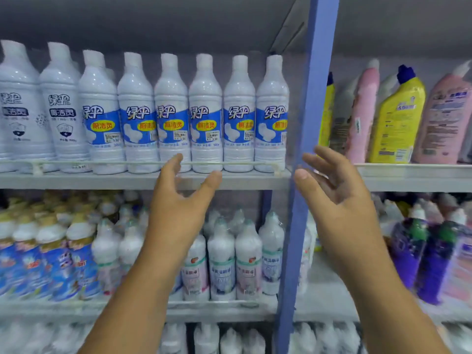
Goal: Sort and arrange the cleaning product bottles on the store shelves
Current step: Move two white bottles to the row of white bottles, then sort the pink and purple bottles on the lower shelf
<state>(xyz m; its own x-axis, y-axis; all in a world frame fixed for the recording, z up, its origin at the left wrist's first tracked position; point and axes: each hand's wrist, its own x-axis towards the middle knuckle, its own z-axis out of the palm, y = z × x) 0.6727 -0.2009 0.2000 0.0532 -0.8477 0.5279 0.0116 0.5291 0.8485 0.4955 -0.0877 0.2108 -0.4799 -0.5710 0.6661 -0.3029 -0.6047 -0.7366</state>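
Here both hands are raised empty toward the upper shelf, fingers loosely spread and holding nothing. The left hand sits just below the shelf rail, its fingertips in front of the bases of the white bottles. These stand upright in a neat row, long axes vertical, blue labels facing out. They lie up and ahead of the left hand, which is clearly the nearer one. The right hand hovers by the blue post that splits the bays, partly in front of it. Beyond the post stand yellow and pink bottles, leaning unevenly. The rail would likely block a straight pull, so any bottle probably has to be lifted over it. The post stands between the right hand and the white row.
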